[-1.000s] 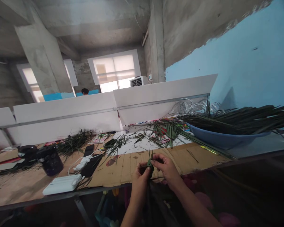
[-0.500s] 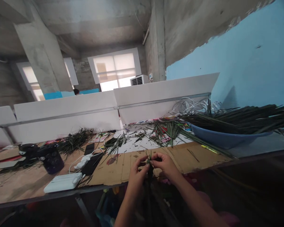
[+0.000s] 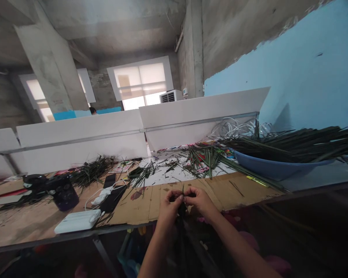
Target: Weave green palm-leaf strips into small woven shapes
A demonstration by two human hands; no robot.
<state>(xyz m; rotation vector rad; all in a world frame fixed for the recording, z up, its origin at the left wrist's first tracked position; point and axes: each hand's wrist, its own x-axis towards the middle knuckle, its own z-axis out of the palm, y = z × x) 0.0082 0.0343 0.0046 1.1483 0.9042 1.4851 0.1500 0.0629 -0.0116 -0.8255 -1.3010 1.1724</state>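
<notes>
Between left hand (image 3: pixel 168 208) and right hand (image 3: pixel 202 202): slender dark-green leaf-strip piece (image 3: pixel 181 210), both hands' fingertips pinching. Long axis: near-vertical in view.

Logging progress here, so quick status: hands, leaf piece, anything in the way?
Left hand and right hand pinching. Leaf piece held between them. Loose leaves lie beyond, clear of both; no obstruction seen.

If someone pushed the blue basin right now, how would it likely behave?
The blue basin would probably slide rather than roll, given its broad, low shape. The long green leaves heaped in it reach past its rim, so some could shift or spill. With that thick pile, it may resist a light push.
</notes>
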